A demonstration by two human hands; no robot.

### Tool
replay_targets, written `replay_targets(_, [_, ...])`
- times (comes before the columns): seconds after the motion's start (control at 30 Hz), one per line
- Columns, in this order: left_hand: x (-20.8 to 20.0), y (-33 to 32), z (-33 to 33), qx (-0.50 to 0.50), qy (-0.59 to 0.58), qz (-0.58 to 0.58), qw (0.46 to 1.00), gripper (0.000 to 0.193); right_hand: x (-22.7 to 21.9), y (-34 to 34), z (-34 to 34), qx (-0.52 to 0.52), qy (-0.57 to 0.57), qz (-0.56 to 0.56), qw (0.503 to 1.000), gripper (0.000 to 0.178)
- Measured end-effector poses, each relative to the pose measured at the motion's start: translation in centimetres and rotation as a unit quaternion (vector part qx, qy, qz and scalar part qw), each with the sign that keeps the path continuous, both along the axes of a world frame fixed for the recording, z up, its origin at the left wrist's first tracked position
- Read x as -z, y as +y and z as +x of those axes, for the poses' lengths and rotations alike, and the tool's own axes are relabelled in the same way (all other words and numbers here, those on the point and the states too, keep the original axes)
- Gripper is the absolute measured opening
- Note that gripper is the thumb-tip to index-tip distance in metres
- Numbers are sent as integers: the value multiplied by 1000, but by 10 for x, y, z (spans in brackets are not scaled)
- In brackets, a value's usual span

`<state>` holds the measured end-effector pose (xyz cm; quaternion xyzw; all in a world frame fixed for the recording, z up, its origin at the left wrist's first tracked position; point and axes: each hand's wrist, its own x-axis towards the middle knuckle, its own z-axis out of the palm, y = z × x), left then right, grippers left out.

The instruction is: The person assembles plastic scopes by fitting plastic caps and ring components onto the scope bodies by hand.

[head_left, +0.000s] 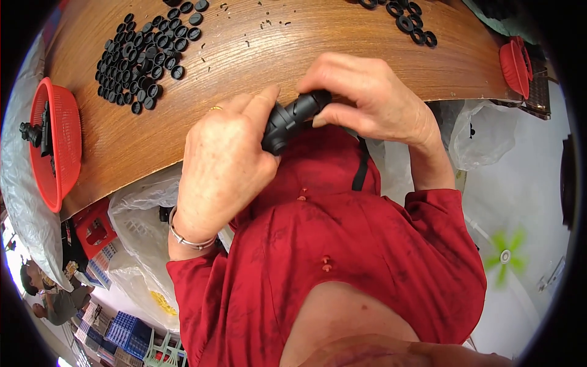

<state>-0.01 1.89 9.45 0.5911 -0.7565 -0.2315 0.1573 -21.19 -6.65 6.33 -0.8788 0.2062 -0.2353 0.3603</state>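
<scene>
A black plastic pipe-like fitting (288, 125) is held between my two hands, just off the table's near edge. Its body has a short round stub low down and a capped far end. My left hand (223, 147) wraps round the lower left part, so that part is hidden. At the upper right end, my right hand (367, 98) pinches the black end piece (320, 98) between thumb and fingers. To the far left on the table lies a wide spread of small round black caps (140, 58). Several black rings (405, 23) lie at the far right.
A red plastic basket (72, 144) with black parts stands at the table's left edge. Another red basket (512, 67) sits at the right edge. Small black scraps dot the wooden table (244, 67). Clear plastic bags (143, 214) hang below the edge. People are at the lower left.
</scene>
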Motion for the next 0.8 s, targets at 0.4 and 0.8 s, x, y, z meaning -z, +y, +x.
replay_targets(0.4, [7,2,-19,-18,99,-27,995,93,3,-1,8,42,-109,443,889,23])
replay_targets(0.8, [51,0,-13,-106,548,122,821,91,32,-51,-25,337,49,-188,921,17])
